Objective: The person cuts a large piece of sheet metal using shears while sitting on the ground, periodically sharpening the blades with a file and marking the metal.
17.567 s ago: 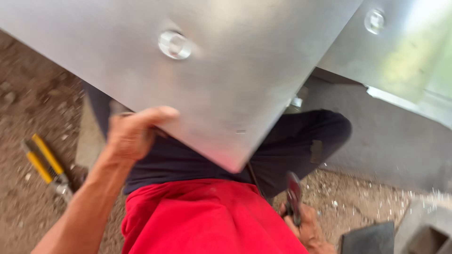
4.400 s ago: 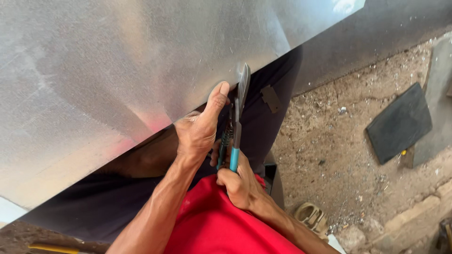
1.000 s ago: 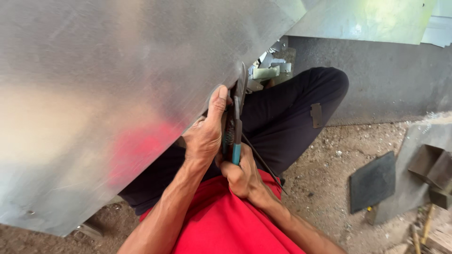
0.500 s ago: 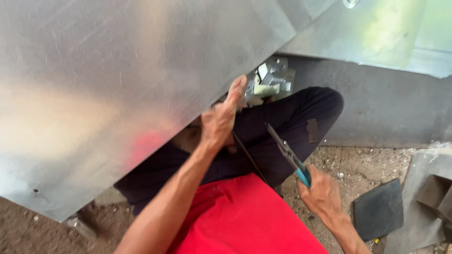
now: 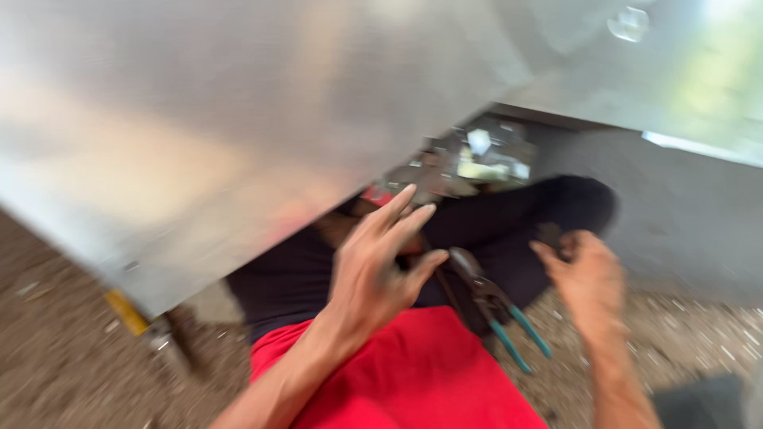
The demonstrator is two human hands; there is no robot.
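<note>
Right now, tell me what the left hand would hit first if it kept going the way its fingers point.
The left hand points up and to the right. Going straight on, it would probably meet the lower edge of the big metal sheet first. The picture is blurred, so depth is uncertain.

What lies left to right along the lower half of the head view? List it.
Yellow-handled tool → left hand → snips with teal handles → right hand. The metal sheet spans the view above them, so it has no place in the order.
</note>
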